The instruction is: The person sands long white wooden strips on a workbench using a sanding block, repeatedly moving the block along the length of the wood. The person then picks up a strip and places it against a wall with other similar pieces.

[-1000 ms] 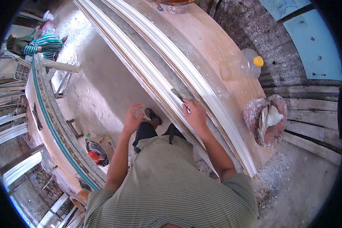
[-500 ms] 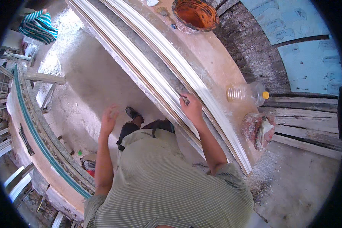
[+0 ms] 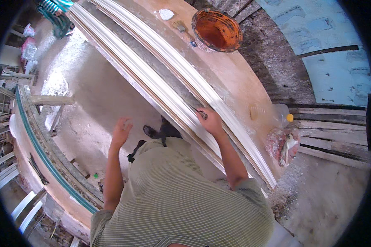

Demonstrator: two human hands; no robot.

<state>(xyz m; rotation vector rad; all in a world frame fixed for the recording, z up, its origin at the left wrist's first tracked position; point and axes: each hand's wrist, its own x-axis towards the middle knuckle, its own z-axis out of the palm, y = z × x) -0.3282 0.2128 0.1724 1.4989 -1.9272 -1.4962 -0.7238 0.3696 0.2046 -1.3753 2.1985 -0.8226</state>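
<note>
Two long white ribbed mouldings [image 3: 160,87] lie side by side along the bench, with a grey strip between them. Over the nearer one is my right hand [image 3: 210,122], its fingers closed around a small dark tool [image 3: 202,114]. The tool's thin tip points toward the moulding; whether it touches cannot be told, and the fingers hide most of it. Off the bench on the left, my left hand [image 3: 121,131] hangs in the air above the floor, holding nothing, its fingers loosely curled and apart.
An orange bucket [image 3: 216,31], a brush [image 3: 179,26] and a white lump [image 3: 166,15] sit at the bench's far side. Rightward are a clear yellow-capped bottle [image 3: 281,115] and a pinkish crusted container [image 3: 281,144]. A teal-edged curved bench [image 3: 49,154] stands left; a person in stripes [image 3: 57,16] is far left.
My right hand stays over the nearer moulding with the tool, slightly lower in view. My left hand stays raised and free. The striped person has shifted nearer the bench's far end. The view has shifted slightly.
</note>
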